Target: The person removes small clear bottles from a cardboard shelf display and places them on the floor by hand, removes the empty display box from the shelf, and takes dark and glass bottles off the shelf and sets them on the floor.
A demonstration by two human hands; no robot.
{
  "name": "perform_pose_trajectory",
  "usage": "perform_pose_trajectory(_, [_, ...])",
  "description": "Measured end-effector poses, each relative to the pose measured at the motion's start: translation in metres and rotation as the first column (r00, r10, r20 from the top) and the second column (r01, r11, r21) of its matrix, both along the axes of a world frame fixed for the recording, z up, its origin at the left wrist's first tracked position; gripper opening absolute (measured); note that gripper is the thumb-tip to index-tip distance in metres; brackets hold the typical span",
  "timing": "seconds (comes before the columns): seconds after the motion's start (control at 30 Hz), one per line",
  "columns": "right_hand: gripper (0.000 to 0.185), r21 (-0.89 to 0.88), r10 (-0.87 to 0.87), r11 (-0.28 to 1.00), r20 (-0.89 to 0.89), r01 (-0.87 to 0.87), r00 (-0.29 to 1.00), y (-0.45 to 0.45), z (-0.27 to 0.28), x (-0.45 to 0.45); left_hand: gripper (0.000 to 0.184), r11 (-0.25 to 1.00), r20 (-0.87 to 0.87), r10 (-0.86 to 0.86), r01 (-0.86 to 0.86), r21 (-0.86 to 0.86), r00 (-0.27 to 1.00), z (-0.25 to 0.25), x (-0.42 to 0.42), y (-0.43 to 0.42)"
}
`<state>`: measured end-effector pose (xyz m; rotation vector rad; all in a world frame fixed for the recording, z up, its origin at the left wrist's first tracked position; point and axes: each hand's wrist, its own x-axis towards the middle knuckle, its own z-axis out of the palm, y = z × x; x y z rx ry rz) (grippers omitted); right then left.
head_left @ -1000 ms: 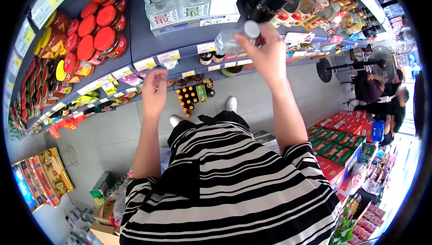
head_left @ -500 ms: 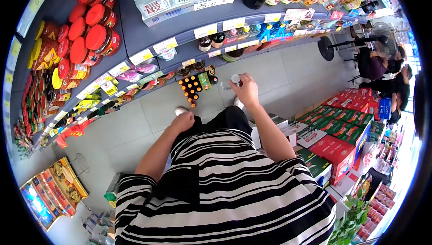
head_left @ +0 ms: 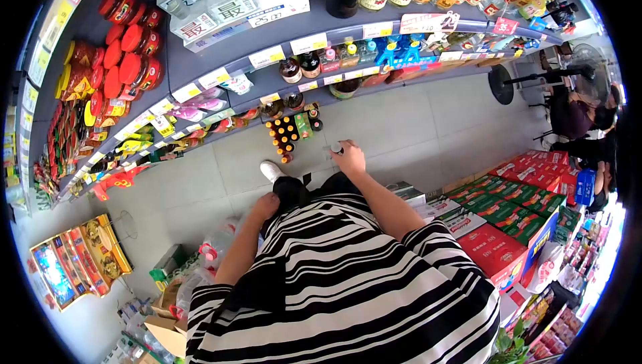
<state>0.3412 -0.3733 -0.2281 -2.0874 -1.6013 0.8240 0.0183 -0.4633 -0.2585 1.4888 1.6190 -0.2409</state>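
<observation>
1. Down from the shelf (head_left: 254,63) front since a second ago, the clear bottle (head_left: 336,148) in the head view is now above the floor (head_left: 394,130), ahead of the striped shirt (head_left: 354,263).
2. Fingers of the right hand (head_left: 350,159) grasp it near its pale cap; its body is hard to make out.
3. Left hand (head_left: 266,205), also lower than before, is beside the dark trousers (head_left: 291,193); I cannot tell whether it holds anything.
4. Orange-capped bottles (head_left: 283,136) stand on the floor below the shelf.
</observation>
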Motion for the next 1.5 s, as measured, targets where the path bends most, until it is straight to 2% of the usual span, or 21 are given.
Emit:
perform_pose_trajectory(0.1, [0.037, -0.046, 0.013, 0.999, 0.002, -0.013, 1.000, -0.001, -0.013, 0.007, 0.029, 0.999, -0.013, 0.048, -0.048, -0.001, 0.999, 0.024, 0.035, 0.011])
perform_pose_trajectory(0.2, [0.039, -0.106, 0.016, 0.994, 0.025, -0.013, 1.000, -0.003, -0.029, 0.010, 0.025, 0.999, 0.116, -0.004, -0.001, 0.039, 0.993, 0.024, 0.056, 0.012])
perform_pose_trajectory(0.3, [0.039, -0.177, 0.028, 0.984, 0.093, -0.011, 0.995, -0.005, -0.038, 0.006, 0.022, 0.987, 0.233, -0.161, 0.157, 0.034, 0.959, 0.017, 0.058, 0.012])
perform_pose_trajectory(0.37, [0.039, -0.204, -0.050, 0.977, 0.092, 0.068, 0.995, -0.011, -0.050, -0.006, 0.021, 0.953, 0.313, -0.301, 0.294, 0.073, 0.901, 0.002, 0.037, 0.012])
perform_pose_trajectory(0.47, [0.040, -0.239, -0.180, 0.951, 0.085, 0.196, 0.980, -0.022, -0.076, -0.019, 0.019, 0.894, 0.175, -0.436, 0.447, -0.027, 0.883, 0.007, 0.006, 0.039])
perform_pose_trajectory(0.57, [0.040, -0.278, -0.274, 0.917, 0.084, 0.286, 0.958, -0.036, -0.101, -0.062, 0.019, 0.844, 0.048, -0.520, 0.521, -0.125, 0.853, 0.006, -0.059, 0.059])
perform_pose_trajectory(0.7, [0.035, -0.292, -0.343, 0.891, 0.066, 0.347, 0.937, -0.052, -0.160, -0.084, 0.017, 0.842, -0.144, -0.529, 0.497, -0.212, 0.836, -0.041, -0.116, 0.076])
perform_pose_trajectory(0.8, [0.037, -0.413, -0.369, 0.838, 0.050, 0.356, 0.928, -0.063, -0.200, -0.106, 0.018, 0.843, -0.260, -0.533, 0.479, -0.243, 0.805, -0.062, -0.133, 0.062])
perform_pose_trajectory(0.9, [0.038, -0.502, -0.421, 0.778, 0.031, 0.378, 0.907, -0.064, -0.245, -0.117, 0.031, 0.839, -0.340, -0.543, 0.507, -0.197, 0.768, -0.072, -0.104, 0.043])
perform_pose_trajectory(1.0, [0.039, -0.563, -0.443, 0.737, 0.015, 0.374, 0.896, -0.067, -0.292, -0.126, 0.037, 0.711, -0.445, -0.684, 0.666, -0.226, 0.579, -0.097, -0.090, 0.026])
perform_pose_trajectory(1.1, [0.040, -0.578, -0.461, 0.724, 0.000, 0.376, 0.887, -0.061, -0.340, -0.131, 0.037, 0.588, -0.457, -0.773, 0.766, -0.259, 0.439, -0.113, -0.078, 0.023])
perform_pose_trajectory(1.2, [0.040, -0.544, -0.481, 0.742, -0.026, 0.391, 0.876, -0.049, -0.391, -0.140, 0.037, 0.554, -0.530, -0.766, 0.791, -0.258, 0.364, -0.132, -0.078, 0.020])
perform_pose_trajectory(1.3, [0.040, -0.524, -0.504, 0.749, -0.050, 0.407, 0.862, -0.037, -0.439, -0.148, 0.037, 0.580, -0.540, -0.757, 0.759, -0.296, 0.368, -0.136, -0.075, 0.023])
perform_pose_trajectory(1.33, [0.040, -0.515, -0.513, 0.748, -0.049, 0.418, 0.857, -0.030, -0.453, -0.141, 0.041, 0.463, -0.614, -0.760, 0.841, -0.279, 0.215, -0.149, -0.081, 0.022])
perform_pose_trajectory(1.43, [0.041, -0.476, -0.523, 0.765, -0.067, 0.433, 0.850, -0.020, -0.491, -0.150, 0.046, 0.505, -0.604, -0.763, 0.795, -0.337, 0.229, -0.154, -0.094, 0.020])
perform_pose_trajectory(1.5, [0.042, -0.430, -0.524, 0.785, -0.074, 0.447, 0.849, -0.013, -0.516, -0.152, 0.047, 0.485, -0.615, -0.762, 0.806, -0.340, 0.200, -0.159, -0.095, 0.023])
